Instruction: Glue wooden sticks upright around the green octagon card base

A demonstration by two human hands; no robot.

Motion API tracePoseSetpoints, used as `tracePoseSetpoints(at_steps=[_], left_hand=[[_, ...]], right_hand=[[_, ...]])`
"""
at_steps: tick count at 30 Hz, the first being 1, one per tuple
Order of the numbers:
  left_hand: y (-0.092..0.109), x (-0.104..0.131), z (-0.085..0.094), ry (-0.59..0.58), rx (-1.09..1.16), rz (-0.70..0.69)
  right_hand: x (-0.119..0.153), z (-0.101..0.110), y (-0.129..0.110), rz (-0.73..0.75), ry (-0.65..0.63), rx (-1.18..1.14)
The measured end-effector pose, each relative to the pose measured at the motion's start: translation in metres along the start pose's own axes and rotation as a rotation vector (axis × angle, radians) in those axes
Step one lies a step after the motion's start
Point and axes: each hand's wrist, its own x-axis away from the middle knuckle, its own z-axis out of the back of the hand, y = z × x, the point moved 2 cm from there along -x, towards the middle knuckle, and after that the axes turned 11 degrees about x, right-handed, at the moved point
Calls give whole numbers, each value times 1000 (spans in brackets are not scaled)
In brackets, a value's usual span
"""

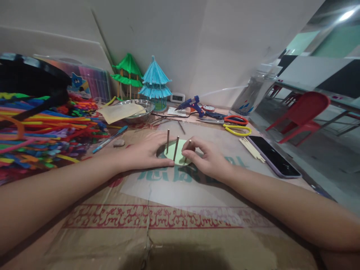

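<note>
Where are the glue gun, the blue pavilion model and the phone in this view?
Glue gun [196,105]: head view, on its blue body.
Blue pavilion model [155,75]: head view, on its upper roof.
Phone [274,155]: head view, on its dark screen.

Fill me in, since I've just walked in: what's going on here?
Someone is working on a pale green disc with both hands. The right hand pinches a brown stick over the disc; the left hand lies spread at the disc's left side. Two other sticks stand on the disc. Behind are a glue gun and two little towers, one green, one blue.
</note>
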Motion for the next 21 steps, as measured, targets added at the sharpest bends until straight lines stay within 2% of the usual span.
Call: tracePoseSetpoints(at_steps=[6, 21], left_hand=[[-1, 0, 0, -5, 18, 33], [-6, 2, -2, 33, 8, -3]], right_hand=[[1, 5, -2, -21, 63, -46], [0, 2, 1, -36, 29, 33]])
